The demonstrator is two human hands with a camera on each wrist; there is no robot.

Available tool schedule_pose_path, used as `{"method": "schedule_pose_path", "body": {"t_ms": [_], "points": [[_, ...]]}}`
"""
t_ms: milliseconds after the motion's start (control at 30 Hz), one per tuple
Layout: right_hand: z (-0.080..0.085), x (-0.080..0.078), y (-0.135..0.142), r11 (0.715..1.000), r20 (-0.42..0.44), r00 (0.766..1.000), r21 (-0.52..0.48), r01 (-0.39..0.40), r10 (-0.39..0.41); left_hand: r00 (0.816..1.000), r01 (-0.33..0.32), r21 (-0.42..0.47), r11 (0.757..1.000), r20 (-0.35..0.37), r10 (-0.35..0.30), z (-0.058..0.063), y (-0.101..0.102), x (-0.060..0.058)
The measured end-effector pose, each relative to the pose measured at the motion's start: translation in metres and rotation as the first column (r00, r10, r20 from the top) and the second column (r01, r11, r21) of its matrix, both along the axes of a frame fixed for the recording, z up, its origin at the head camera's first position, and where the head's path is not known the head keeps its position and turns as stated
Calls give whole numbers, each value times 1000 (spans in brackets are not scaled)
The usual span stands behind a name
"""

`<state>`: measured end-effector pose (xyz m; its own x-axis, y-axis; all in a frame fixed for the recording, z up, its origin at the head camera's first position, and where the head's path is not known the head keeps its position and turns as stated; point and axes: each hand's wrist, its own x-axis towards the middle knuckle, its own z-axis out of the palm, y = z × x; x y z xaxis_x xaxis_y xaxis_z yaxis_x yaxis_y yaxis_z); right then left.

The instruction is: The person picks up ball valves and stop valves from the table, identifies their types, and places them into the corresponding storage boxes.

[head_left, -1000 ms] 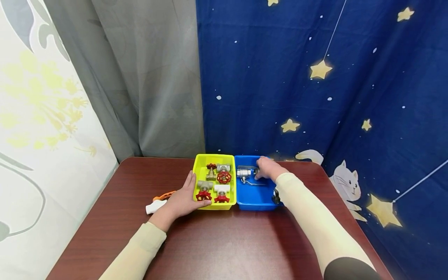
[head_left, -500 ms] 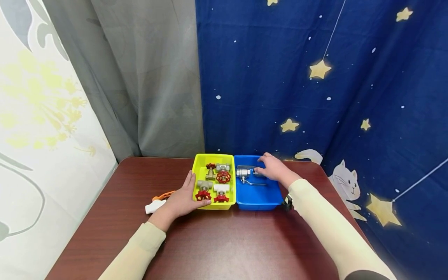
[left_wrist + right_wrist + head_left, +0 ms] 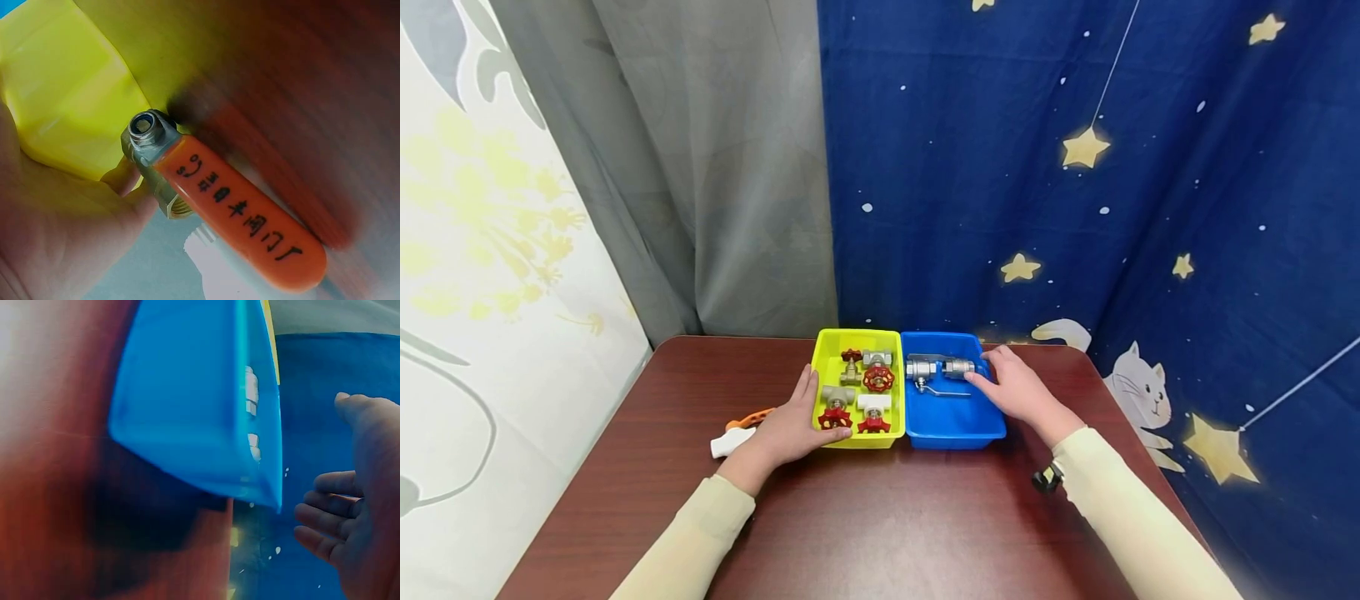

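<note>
My left hand (image 3: pixel 786 429) rests along the left side of a yellow bin (image 3: pixel 868 442), fingers straight and thumb over its front rim. Inside are several handwheel valves, including a red-wheeled one (image 3: pixel 878 379) and a white-bodied one (image 3: pixel 874 407). My right hand (image 3: pixel 1021 390) hovers at the right rim of a blue bin (image 3: pixel 955 423), its fingers loosely bent around nothing. Two metal ball valves lie in the blue bin: one on the left (image 3: pixel 921 370), another on the right (image 3: pixel 958 367). The right wrist view shows the right hand (image 3: pixel 369 506) apart from the bin.
Left of my left hand, an orange-handled ball valve (image 3: pixel 237 212) and a white piece (image 3: pixel 732 442) lie on the brown table (image 3: pixel 880 517). The two bins stand side by side near the table's far edge. Curtains (image 3: pixel 760 208) hang behind it.
My right hand has let go of the right-hand ball valve in the blue bin and drawn back to the right and toward me. The left hand has stayed put.
</note>
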<state>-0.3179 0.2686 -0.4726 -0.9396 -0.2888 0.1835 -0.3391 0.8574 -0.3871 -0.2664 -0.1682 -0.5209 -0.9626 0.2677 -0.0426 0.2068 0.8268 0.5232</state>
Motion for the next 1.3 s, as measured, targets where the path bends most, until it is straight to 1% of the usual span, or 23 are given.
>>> {"method": "schedule_pose_path", "body": {"t_ms": [100,267,367,500,700,900,1067,1300], "points": [[-5,12,4,1000,14,1000,-11,18,-17,1000,2,-2,1000,5,-2,0,0,0],[-14,28,6,1000,14,1000,-16,24,-24,1000,4,-2,1000,6,-4,0,1,1],[-19,36,6,1000,21,1000,4,19,-19,1000,4,-2,1000,8,-4,0,1,1],[-24,44,6,999,58,998,38,13,-15,1000,0,1,1000,9,0,0,1,0],[-30,47,7,999,113,994,48,4,-9,1000,0,4,1000,4,0,1,1,0],[-37,46,8,999,157,988,39,-2,-4,1000,4,-1,1000,2,-4,-1,0,-1],[-40,46,6,999,169,985,27,-19,14,1000,1,-6,1000,-2,-1,-2,1,-2],[-45,44,6,999,155,988,35,-23,17,1000,1,-7,1000,-4,-2,-1,1,-1]]}}
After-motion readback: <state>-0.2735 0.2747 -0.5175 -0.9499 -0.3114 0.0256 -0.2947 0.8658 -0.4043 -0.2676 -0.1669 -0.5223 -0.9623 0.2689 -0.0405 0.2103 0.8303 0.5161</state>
